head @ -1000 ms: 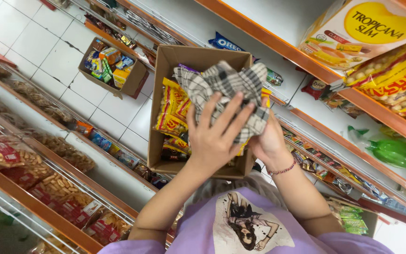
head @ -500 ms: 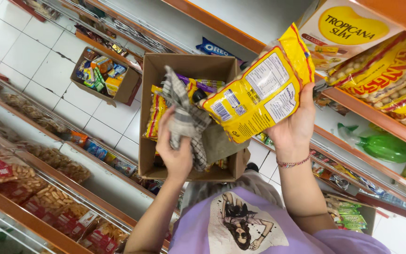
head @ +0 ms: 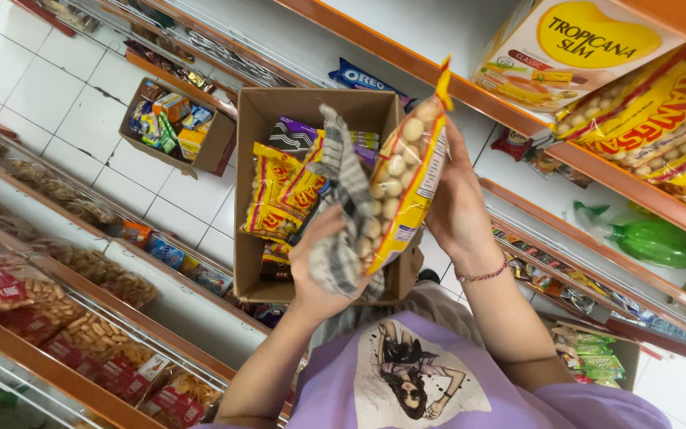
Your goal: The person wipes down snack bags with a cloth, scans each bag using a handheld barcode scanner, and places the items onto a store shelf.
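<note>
Right hand (head: 456,208) raised, fingers grasping yellow snack bag (head: 406,179) upright, w/ left hand (head: 323,266) clenched on checked cloth (head: 347,202), prob. pressing the bag, above open cardboard box (head: 252,191).

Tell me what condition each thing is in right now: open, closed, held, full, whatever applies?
Yellow snack bag: sealed, held upright in the right hand.
Checked cloth: crumpled, gripped by the left hand, pressed against the bag.
Large cardboard box: open, partly filled with packets.
Small cardboard box: open, on the floor, filled with packets.
</note>
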